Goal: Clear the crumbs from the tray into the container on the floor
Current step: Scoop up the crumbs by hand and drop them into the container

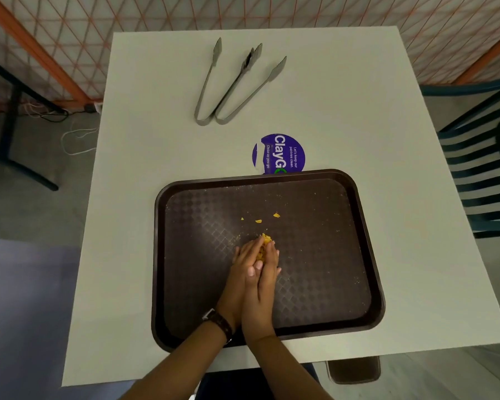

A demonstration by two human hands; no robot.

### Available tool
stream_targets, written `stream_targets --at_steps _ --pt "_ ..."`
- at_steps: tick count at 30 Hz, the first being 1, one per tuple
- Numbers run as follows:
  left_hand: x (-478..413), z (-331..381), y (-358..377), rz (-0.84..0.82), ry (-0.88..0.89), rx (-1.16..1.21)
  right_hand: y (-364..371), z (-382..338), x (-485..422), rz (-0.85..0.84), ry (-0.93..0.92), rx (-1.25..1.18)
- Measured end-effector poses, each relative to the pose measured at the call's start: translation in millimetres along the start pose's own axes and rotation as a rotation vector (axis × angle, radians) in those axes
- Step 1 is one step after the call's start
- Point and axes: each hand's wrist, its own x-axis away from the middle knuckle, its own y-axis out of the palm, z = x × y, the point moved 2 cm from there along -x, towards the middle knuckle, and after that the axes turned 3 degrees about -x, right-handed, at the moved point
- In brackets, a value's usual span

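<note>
- A dark brown tray (315,284) lies flat on a white table (387,140), at the table's near edge, its near rim close to the person.
- The left hand (240,272) and the right hand (264,272) rest on the tray floor, a little left of the tray's middle, pressed side by side with the palms facing each other.
- Both hands are cupped narrow around a heap of yellow crumbs (264,243); the heap shows between and just past the fingertips, toward the tray's far rim.
- The left thumb overlaps the right hand where the two meet.
- Three loose yellow crumbs lie on the tray beyond the hands, apart from the heap, near the tray's middle; the largest (276,215) is the rightmost.
- Fine pale specks dot the tray floor, thickest along its far and right sides.
- A dark watch (221,324) sits on the left wrist, over the tray's near rim.
- A round purple sticker (283,153) on the table is partly hidden under the tray's far rim.
- Two metal tongs (228,85) lie side by side on the table, well beyond the tray's far rim, tips pointing away.
- A dark brown box (354,369) shows on the floor below the table edge, past the tray's near right corner; only part of it is visible.
</note>
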Motion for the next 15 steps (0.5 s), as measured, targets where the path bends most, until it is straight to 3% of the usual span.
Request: stream_targets --at_steps 5,11,15 --pt "7 11 -6 0.145 -0.073 0.38 -3 -13 -3 -0.015 0.119 -0.324" --pt "3 24 -12 0.337 -0.304 1.029 -9 -28 -19 0.019 0.383 -0.819" --pt "2 36 -17 0.339 -0.403 1.303 -10 -38 -22 0.073 0.456 -0.912"
